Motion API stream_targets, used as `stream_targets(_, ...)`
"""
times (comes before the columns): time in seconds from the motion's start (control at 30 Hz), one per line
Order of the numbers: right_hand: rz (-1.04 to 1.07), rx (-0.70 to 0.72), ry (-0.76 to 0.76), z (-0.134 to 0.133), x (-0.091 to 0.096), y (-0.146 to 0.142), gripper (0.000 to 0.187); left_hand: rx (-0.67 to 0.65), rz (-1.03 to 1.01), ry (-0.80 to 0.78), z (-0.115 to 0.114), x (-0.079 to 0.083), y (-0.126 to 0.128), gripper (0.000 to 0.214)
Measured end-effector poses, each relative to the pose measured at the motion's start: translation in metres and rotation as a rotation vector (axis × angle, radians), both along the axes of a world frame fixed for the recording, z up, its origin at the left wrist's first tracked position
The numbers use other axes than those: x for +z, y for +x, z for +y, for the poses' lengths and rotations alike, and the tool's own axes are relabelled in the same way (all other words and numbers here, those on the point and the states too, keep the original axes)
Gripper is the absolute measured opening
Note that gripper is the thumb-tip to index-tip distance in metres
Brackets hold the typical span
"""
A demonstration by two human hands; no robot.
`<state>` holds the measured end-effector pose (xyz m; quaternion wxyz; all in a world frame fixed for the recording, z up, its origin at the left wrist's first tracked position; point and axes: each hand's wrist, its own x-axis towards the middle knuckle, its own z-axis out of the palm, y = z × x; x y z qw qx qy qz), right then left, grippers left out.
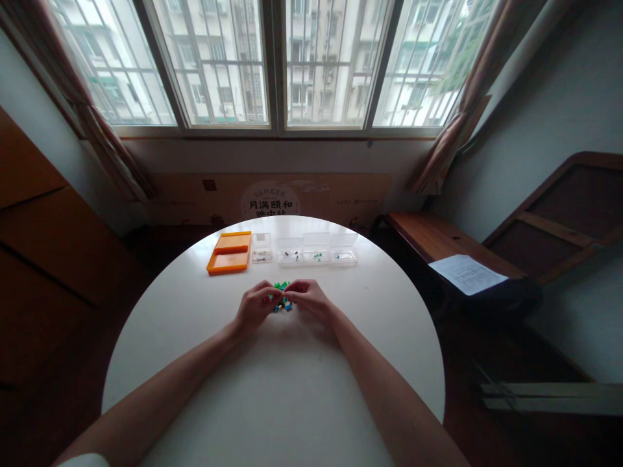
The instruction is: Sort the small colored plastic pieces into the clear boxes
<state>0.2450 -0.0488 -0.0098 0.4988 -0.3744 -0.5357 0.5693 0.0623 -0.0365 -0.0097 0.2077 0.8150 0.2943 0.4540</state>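
Note:
Both hands meet over a small pile of green, blue and other coloured building bricks [281, 305] on the white round table. My left hand [257, 302] is closed in a pinch at the pile's left side. From the right, my right hand [307, 295] pinches too, its fingertips touching or nearly touching those of the left. A tiny yellowish bit shows between the fingertips, too small to name. Part of the pile is hidden behind the fingers.
Beyond the hands stand an open orange case [228, 261], a small clear box [261, 248] and a row of open clear boxes [317, 258] with tiny dark and green pieces. Right of the table [389, 337], a wooden bench [452, 237] bears a printed sheet [468, 274].

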Motion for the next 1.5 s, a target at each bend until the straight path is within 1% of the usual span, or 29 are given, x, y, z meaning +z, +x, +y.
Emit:
stream_targets(0.23,0.015,0.009,0.001,0.0001,-0.0015,0.0005,0.032,-0.028,0.005,0.0,0.0002,0.0001,-0.0007,0.013)
stream_targets(0.67,0.018,0.017,-0.006,0.0019,-0.0051,0.0015,0.028,-0.015,0.019,-0.016,-0.0003,0.0005,0.0004,0.014)
stream_targets(0.87,0.033,0.015,-0.001,0.004,-0.0076,0.0006,0.026,-0.003,0.037,0.004,0.0001,0.0004,-0.0003,0.014)
stream_targets(1.17,0.039,0.016,0.0,0.0033,-0.0051,0.0006,0.023,0.004,0.041,0.001,0.0012,-0.0016,-0.0006,0.013)
stream_targets(1.5,0.064,0.025,0.011,0.0047,-0.0076,0.0009,0.019,-0.011,0.038,0.002,0.0011,-0.0005,-0.001,0.013)
